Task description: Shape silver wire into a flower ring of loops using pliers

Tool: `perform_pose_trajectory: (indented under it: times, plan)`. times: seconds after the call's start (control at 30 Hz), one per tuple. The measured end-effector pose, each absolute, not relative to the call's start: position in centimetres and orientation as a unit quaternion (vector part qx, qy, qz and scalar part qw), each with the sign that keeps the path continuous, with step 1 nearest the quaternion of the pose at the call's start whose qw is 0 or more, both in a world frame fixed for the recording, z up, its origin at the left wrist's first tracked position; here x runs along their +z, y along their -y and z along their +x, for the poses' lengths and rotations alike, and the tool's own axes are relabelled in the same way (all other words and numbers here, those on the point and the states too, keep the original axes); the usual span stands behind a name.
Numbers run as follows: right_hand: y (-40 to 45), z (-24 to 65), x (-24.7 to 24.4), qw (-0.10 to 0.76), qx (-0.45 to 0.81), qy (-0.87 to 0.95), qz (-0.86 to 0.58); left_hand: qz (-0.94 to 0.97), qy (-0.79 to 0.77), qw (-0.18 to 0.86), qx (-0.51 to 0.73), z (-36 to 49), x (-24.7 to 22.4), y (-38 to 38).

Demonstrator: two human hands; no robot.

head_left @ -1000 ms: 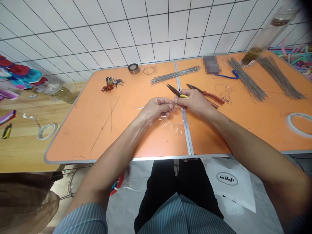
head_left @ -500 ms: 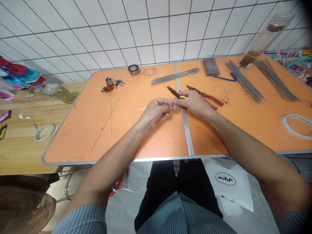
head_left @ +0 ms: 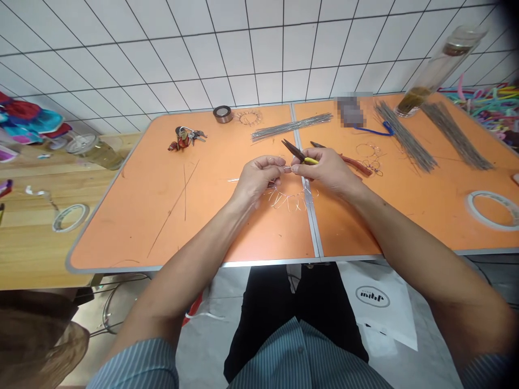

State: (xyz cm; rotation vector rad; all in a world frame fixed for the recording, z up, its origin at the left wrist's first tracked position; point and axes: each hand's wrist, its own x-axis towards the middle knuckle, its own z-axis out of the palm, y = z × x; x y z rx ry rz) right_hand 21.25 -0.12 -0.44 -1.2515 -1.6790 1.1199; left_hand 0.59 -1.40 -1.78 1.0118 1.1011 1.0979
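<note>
Over the middle of the orange table, my left hand (head_left: 259, 177) pinches a ring of thin looped wire (head_left: 287, 201), whose petal-like loops hang below the fingers. Opposite it, my right hand (head_left: 326, 168) grips a pair of pliers (head_left: 300, 154) with dark jaws and yellow handles, the jaws pointing up and left. The right thumb and forefinger also meet the wire near the left fingertips. Just behind the right hand lies a second pair of pliers (head_left: 357, 165) with red handles, partly covered by it.
A bundle of straight wires (head_left: 292, 127) lies behind my hands, near a roll of tape (head_left: 223, 114) and keys (head_left: 188, 139). Farther right are another wire bundle (head_left: 407, 138), small wire loops (head_left: 371, 156), a tilted glass bottle (head_left: 440, 70) and a white tape roll (head_left: 492, 209).
The wire ring has turned, so its loops fan out more plainly below my hands. The held pliers have shifted slightly up and right; both hands keep their grip.
</note>
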Motion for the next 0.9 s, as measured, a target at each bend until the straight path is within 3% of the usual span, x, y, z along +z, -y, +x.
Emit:
perform_pose_trajectory:
  times: [0.5, 0.9]
  plan:
    - [0.6, 21.4, 0.7, 0.304, 0.391, 0.700, -0.514, 0.456, -0.431, 0.653, 0.423, -0.2, -2.4, 0.8]
    - [0.6, 21.4, 0.1, 0.319, 0.405, 0.700, -0.493, 0.427, -0.439, 0.653, 0.446, 0.2, -2.4, 0.9]
